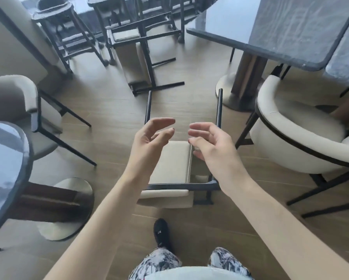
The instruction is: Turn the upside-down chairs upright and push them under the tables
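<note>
Both hands, left hand (151,136) and right hand (208,141), hover loosely curled and empty above the overturned chair (173,164), its 2 legs pointing away.

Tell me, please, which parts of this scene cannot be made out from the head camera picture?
- Overturned beige-cushioned black-framed chair: the left hand and right hand hide part of its seat; contact cannot be judged.
- Dark grey stone table: cut off by the top and right edges.
- Round glass-topped table: cut off by the left edge.
- Stacked dark chairs: blurred.
</note>
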`<action>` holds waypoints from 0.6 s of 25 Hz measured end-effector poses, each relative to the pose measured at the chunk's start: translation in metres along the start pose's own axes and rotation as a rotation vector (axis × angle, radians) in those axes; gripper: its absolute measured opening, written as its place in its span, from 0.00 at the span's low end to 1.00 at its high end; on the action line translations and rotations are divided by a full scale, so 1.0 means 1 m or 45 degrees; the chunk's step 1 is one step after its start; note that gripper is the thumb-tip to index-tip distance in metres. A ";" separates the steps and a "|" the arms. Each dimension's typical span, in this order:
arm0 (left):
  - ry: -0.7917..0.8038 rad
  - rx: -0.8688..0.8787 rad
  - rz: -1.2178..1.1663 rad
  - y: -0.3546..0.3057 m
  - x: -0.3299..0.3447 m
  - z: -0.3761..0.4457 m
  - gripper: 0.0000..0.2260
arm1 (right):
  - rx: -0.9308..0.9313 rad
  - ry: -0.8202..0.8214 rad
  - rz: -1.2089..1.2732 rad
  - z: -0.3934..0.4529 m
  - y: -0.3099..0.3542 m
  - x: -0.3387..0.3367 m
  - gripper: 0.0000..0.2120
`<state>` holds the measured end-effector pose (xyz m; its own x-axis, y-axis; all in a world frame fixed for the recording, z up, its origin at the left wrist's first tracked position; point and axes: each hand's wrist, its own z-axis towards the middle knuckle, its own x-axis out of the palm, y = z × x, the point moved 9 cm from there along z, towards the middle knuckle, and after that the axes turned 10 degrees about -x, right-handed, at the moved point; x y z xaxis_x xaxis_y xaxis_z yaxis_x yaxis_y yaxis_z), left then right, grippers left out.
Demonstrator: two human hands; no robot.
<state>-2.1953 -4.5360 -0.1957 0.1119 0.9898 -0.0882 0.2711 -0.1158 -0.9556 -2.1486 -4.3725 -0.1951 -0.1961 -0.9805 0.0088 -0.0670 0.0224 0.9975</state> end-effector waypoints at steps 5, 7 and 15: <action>0.150 -0.125 0.080 0.029 -0.058 0.066 0.07 | 0.027 -0.082 -0.155 0.040 -0.025 0.075 0.11; 0.223 -0.213 0.108 0.047 -0.066 0.088 0.09 | 0.039 -0.146 -0.191 0.049 -0.038 0.090 0.10; 0.366 -0.395 0.356 0.159 -0.074 0.138 0.12 | 0.378 -0.011 -0.599 0.091 -0.171 0.122 0.13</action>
<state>-2.2923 -4.6161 -0.3795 0.4672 0.8598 -0.2060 0.4595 -0.4352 -0.7742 -2.2502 -4.4786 -0.3712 -0.0864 -0.8965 -0.4345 -0.4217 -0.3622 0.8313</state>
